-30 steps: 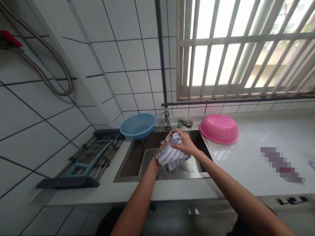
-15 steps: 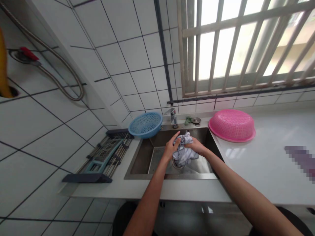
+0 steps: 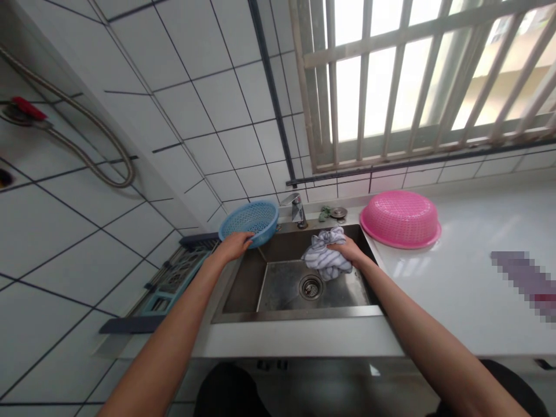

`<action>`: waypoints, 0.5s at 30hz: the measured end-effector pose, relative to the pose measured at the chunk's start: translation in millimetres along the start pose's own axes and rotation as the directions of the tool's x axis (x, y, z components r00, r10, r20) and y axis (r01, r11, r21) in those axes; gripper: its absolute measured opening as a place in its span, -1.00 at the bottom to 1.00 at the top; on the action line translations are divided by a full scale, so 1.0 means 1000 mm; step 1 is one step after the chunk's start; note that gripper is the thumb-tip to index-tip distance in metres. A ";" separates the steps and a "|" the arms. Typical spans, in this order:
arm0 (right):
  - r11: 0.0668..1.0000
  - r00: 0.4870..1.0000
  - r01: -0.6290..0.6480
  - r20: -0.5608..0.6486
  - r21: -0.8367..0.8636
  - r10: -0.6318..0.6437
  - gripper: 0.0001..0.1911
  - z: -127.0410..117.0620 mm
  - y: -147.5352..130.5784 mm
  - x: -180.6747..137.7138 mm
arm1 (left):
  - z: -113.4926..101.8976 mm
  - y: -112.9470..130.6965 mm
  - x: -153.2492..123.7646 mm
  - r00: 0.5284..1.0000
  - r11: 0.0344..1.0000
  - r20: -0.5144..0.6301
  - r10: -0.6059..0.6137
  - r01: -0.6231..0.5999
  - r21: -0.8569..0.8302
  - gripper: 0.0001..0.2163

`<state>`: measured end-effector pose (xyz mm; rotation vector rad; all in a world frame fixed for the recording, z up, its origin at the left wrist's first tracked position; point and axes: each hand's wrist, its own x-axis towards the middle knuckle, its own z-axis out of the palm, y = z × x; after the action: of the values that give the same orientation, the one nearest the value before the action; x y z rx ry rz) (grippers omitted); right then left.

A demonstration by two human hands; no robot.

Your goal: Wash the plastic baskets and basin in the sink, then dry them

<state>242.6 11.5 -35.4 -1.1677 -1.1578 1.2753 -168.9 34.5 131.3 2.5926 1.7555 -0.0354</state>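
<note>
My right hand (image 3: 347,251) is closed around a bunched white cloth with dark stripes (image 3: 324,255), held over the steel sink (image 3: 243,284) near its right wall. My left hand (image 3: 234,244) has reached to the left and grips the near rim of a blue perforated basket (image 3: 252,218) that sits at the sink's back left corner. The drain (image 3: 311,286) shows bare below the cloth.
A tap (image 3: 297,208) stands behind the sink. A pink basket (image 3: 399,219) lies upside down on the white counter (image 3: 456,289) to the right. A dish rack (image 3: 174,272) lies left of the sink. A barred window is above.
My left hand let go of the cloth and moved left to the blue basket's rim. My right hand keeps the cloth and has shifted it a little to the right.
</note>
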 end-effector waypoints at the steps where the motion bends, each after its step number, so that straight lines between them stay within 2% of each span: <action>1: 1.000 1.000 0.004 0.005 -0.002 -0.004 -0.46 0.001 0.001 0.000 | 0.001 -0.002 0.000 1.000 1.000 -0.018 0.004 -0.004 0.007 -0.61; 7: 1.000 1.000 0.018 0.010 0.012 -0.018 -0.44 -0.001 0.004 0.001 | -0.011 -0.001 0.003 0.987 0.996 -0.135 -0.092 0.089 -0.028 -0.76; 12: 1.000 1.000 0.024 -0.007 0.018 -0.024 -0.46 -0.003 -0.001 -0.002 | -0.021 -0.008 0.004 0.977 0.976 -0.202 -0.072 0.027 -0.217 -0.71; 13: 1.000 1.000 0.021 -0.009 0.016 -0.021 -0.46 -0.003 -0.002 -0.003 | -0.022 -0.008 0.002 0.961 0.975 -0.259 -0.093 0.035 -0.220 -0.71; 15: 1.000 1.000 0.021 -0.005 0.019 -0.021 -0.44 -0.002 -0.003 -0.004 | -0.025 -0.007 -0.002 0.901 0.976 -0.405 -0.154 0.075 -0.203 -0.70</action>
<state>245.4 7.3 -32.1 -1.1414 -1.1491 1.2641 -175.5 35.6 156.3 2.4904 1.9191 0.7010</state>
